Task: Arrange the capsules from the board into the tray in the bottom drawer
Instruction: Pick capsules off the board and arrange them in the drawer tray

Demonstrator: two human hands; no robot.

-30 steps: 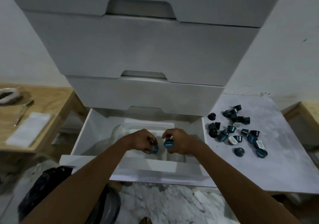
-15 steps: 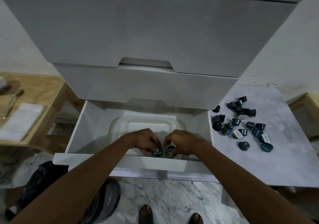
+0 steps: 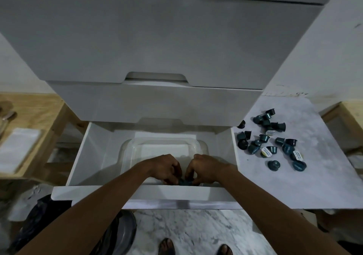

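The bottom drawer (image 3: 92, 156) of a white cabinet stands pulled out, with a clear plastic tray (image 3: 163, 143) inside it. My left hand (image 3: 166, 168) and my right hand (image 3: 204, 168) are low at the tray's near edge, fingers curled down, side by side. Dark teal capsules (image 3: 185, 182) show between the fingertips; the drawer front hides most of them. Whether each hand still grips one is unclear. Several more teal capsules (image 3: 269, 140) lie scattered on the white marble board (image 3: 314, 176) to the right of the drawer.
Closed white drawers (image 3: 157, 38) overhang the open one. A wooden table (image 3: 29, 136) with a white cloth stands at the left. A dark bag and a grey round bin (image 3: 121, 233) sit on the marble floor below, near my sandalled feet (image 3: 167, 247).
Both hands have dropped with their capsules from above the drawer down to the tray's near edge. The view has tilted downward, so more of the tray and floor shows.
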